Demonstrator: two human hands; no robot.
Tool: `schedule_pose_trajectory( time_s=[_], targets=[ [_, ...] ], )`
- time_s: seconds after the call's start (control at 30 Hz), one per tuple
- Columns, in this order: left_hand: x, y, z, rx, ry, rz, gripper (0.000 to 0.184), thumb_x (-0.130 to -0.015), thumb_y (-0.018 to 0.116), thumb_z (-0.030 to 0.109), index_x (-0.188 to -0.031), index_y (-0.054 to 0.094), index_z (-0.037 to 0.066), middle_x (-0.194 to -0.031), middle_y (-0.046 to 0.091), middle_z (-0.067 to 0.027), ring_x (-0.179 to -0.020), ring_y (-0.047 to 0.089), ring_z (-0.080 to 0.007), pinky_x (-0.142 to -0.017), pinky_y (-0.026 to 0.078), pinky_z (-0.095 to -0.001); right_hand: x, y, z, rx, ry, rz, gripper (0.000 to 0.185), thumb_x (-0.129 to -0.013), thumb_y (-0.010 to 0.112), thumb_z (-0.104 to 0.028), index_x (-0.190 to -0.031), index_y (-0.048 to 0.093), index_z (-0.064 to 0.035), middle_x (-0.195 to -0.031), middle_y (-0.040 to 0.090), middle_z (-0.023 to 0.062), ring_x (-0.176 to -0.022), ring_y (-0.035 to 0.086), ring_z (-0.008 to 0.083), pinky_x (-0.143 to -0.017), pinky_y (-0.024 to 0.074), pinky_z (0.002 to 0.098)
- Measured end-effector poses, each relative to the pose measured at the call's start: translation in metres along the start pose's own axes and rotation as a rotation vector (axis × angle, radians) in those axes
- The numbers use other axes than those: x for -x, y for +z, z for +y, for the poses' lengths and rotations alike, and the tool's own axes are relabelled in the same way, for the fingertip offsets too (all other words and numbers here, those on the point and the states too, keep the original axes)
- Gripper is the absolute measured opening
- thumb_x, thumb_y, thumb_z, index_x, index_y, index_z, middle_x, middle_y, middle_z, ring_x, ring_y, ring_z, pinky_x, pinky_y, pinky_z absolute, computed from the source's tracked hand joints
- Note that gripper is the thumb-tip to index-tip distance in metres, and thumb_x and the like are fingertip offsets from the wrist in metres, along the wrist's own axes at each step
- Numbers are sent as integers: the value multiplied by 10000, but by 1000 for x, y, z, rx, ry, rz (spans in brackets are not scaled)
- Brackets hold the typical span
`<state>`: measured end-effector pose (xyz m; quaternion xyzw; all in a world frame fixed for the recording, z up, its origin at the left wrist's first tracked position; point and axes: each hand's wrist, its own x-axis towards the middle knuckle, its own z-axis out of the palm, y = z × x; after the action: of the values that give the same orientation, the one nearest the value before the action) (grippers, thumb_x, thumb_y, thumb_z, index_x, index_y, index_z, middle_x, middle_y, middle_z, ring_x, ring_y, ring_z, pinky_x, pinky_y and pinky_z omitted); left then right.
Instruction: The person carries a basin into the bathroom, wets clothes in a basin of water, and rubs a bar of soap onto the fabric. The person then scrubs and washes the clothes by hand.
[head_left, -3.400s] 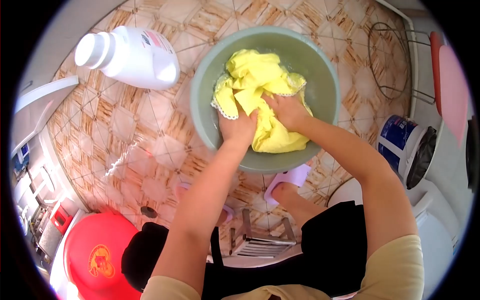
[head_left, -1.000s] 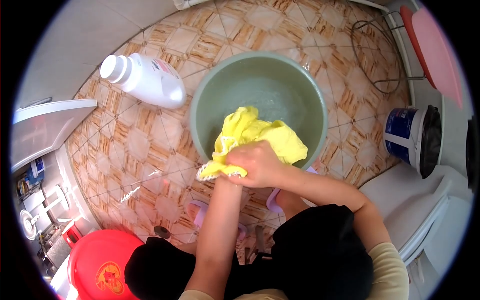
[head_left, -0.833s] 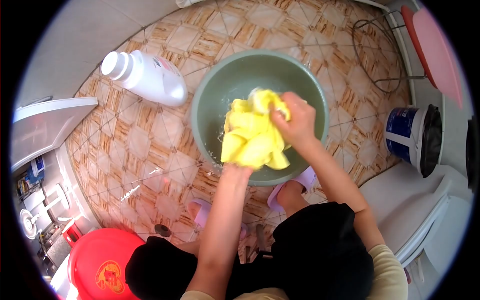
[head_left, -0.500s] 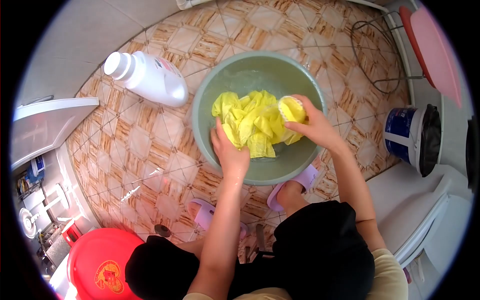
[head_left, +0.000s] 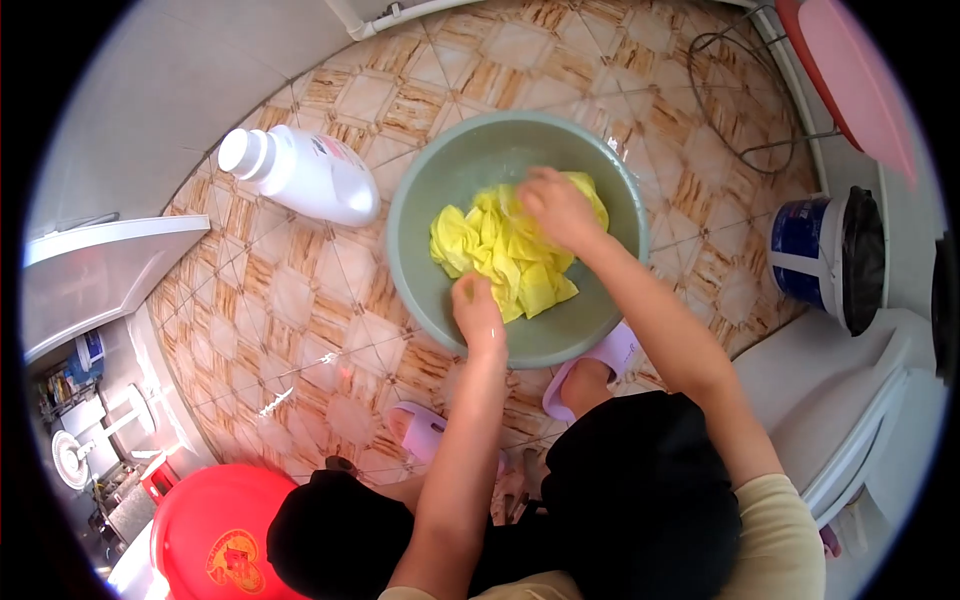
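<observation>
A crumpled bright yellow cloth [head_left: 510,255] lies in a round grey-green basin [head_left: 420,285] on the floor. At the cloth's lower left edge, my left hand [head_left: 478,310] has its fingers curled and pinched on the fabric. My right hand [head_left: 562,210] is over the upper right part of the cloth, its fingers bent inward and a little blurred. What lies under those right fingers is hidden. To the left of the basin, a white plastic bottle [head_left: 315,180] with a white cap lies tilted in view.
Purple slippers [head_left: 605,355] are on my feet by the basin's near rim. A red round lid or stool [head_left: 220,530] is at lower left. At right are a blue-and-white bucket [head_left: 805,250], a pink seat on a metal frame [head_left: 850,80] and a white toilet [head_left: 810,390].
My right hand has moved left and slightly up across the cloth. The white-edged oval it held no longer shows. My left hand has curled its fingers, and the cloth has shifted.
</observation>
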<state>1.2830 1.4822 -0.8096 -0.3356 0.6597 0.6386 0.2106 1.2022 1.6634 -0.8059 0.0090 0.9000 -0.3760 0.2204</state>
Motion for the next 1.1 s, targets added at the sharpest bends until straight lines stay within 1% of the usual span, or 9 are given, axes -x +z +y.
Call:
schedule_pose_trajectory(
  time_s=[0.1,0.2,0.27,0.33,0.53,0.63,0.8,0.87,1.1],
  targets=[
    [10,2,23,256,4,120,562,-897,465,295,-1359,288,28,-1375,344,-137,-1213,399,-259,-983,348,-342,8,-2,0,263,157,585,405,-826,578,-368,-1190,582,-189,-1091,548,153,-1058,503,328,-969,361,478],
    [-8,2,40,387,-153,66,589,-931,389,413,-1391,281,61,-1401,350,-88,-1240,397,-267,-1000,349,-362,4,41,9,-18,357,516,537,-801,611,-423,-1241,531,-125,-1099,540,184,-1084,503,318,-957,379,472],
    [-30,-4,45,763,-212,-399,609,-923,372,493,-1371,342,81,-1377,403,-83,-1234,417,-271,-1014,350,-385,4,42,12,-283,334,349,622,-755,667,-424,-1278,493,-135,-1146,521,213,-1071,520,316,-944,404,430],
    [-40,-12,54,775,-317,-418,630,-908,369,554,-1332,414,90,-1307,481,-106,-1180,475,-277,-988,390,-410,15,49,-6,-1015,197,-45,564,-734,687,-366,-1245,525,-187,-1191,517,208,-1036,545,329,-908,439,384],
    [-53,-12,38,1011,-273,-905,553,-941,380,479,-1242,488,28,-1216,541,-157,-1098,530,-304,-985,396,-433,62,32,-86,-404,-357,119,267,-726,657,-289,-875,633,-69,-849,634,152,-793,606,321,-691,474,386],
    [-20,-2,54,873,-185,-607,395,-953,410,384,-1117,541,49,-1041,602,-101,-895,592,-238,-797,492,-353,77,19,-97,-203,-469,148,278,-775,627,-334,-699,604,-67,-687,600,112,-672,590,302,-574,448,416],
    [-10,-10,61,827,-177,-699,327,-936,474,273,-1153,530,36,-1064,593,-99,-945,583,-217,-826,483,-332,94,-5,-89,-134,-438,133,270,-802,596,-301,-714,592,-46,-693,592,115,-671,586,306,-566,448,420],
    [-4,-9,60,375,320,-339,353,-933,481,222,-1213,501,9,-1148,568,-104,-1025,566,-212,-872,470,-336,95,-15,-71,-159,-374,399,215,-821,576,-232,-754,577,-28,-757,577,139,-703,579,295,-602,462,382],
    [22,-21,94,361,398,-332,389,-868,559,68,-1225,471,-59,-1219,529,-125,-1103,525,-208,-943,408,-320,86,-32,-8,-1184,-112,622,251,-742,432,53,-972,502,-16,-931,557,50,-892,546,173,-841,425,285]
  ],
)
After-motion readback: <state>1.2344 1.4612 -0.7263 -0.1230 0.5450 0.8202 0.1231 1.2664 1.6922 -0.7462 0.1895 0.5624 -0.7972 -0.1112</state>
